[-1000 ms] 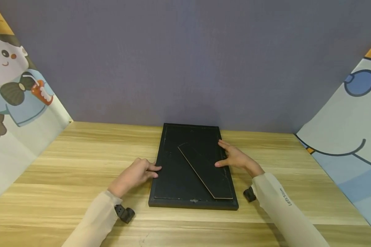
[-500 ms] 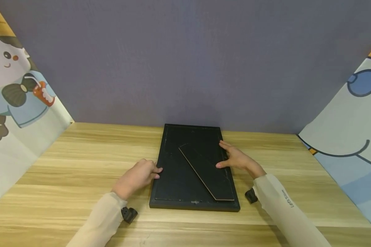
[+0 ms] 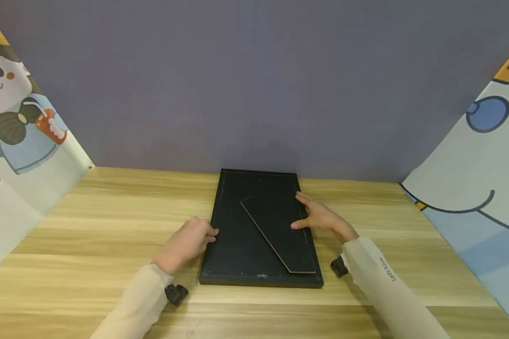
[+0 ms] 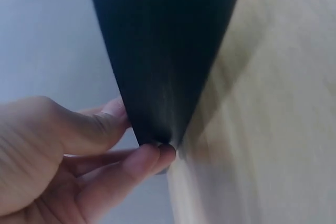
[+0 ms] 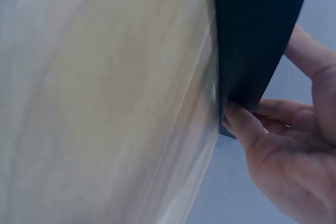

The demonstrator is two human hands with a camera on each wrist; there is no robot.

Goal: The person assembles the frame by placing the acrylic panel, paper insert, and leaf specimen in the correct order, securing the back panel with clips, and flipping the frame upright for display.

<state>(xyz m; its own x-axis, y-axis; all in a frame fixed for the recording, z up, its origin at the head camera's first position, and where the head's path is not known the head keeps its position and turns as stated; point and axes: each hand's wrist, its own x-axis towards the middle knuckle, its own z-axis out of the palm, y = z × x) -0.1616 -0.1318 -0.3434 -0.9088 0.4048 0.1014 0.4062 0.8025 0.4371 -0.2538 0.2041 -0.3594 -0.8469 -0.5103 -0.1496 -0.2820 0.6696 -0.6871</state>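
Observation:
A black picture frame [image 3: 233, 240] lies with its back up on the wooden table, and its easel-back stand [image 3: 275, 230] slants across the backing. On the frame's left edge, my left hand [image 3: 189, 241] grips with the thumb at the upper rim and fingers against the side, as the left wrist view shows the hand [image 4: 79, 156] at the frame's side [image 4: 163, 51]. My right hand [image 3: 322, 217] holds the right edge, thumb over the back. In the right wrist view its fingers [image 5: 244, 124] touch the side wall. The frame's front is hidden.
Wooden tabletop [image 3: 110, 221] spreads on both sides of the frame. A grey upright panel [image 3: 254, 94] stands right behind the frame's far edge. Cartoon-printed panels flank the table at left [image 3: 29, 188] and right [image 3: 483, 179].
My left hand has shifted slightly along and closer to the frame's left edge, its fingers drawn in more. The right hand keeps its place on the frame. The head view shifts a little.

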